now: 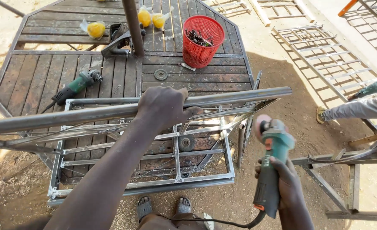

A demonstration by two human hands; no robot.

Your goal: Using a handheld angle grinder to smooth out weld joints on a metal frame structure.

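1. A long round steel tube [235, 96] is gripped from above by the left hand [163, 106], the fingers wrapped fully around it. It is judged to be held this way so that it is steadied across the welded frame beneath. The tube is bare grey metal, smooth with dull streaks, and it is laid from 9 o'clock to 2 o'clock across the view.

2. A green angle grinder [270, 164] is clasped by the right hand [287, 181] around its slim body at 5 o'clock. Its disc end is pointed up toward the free end of the tube without touching it. Its black cord is trailed down toward the sandalled feet [163, 207].

3. Under the tube a rectangular metal frame [146, 183] of thin square bars is rested on the table edge, chalky spots being seen at its joints.

4. A rusty octagonal slatted table [39, 76] is used as the bench. On it, at 10 o'clock of the left hand, a second green grinder [75, 86] is laid idle.

5. At 12 o'clock a red plastic mesh basket [202, 40] is stood, filled with dark small metal parts. A loose grinding disc [160, 74] is laid flat just beside it.

6. Yellow items in clear bags [95, 29] are placed at the table's far side.

7. At 3 o'clock another person's leg [358, 108] is seen on the sandy ground, near ladder-like metal grilles [324, 55].
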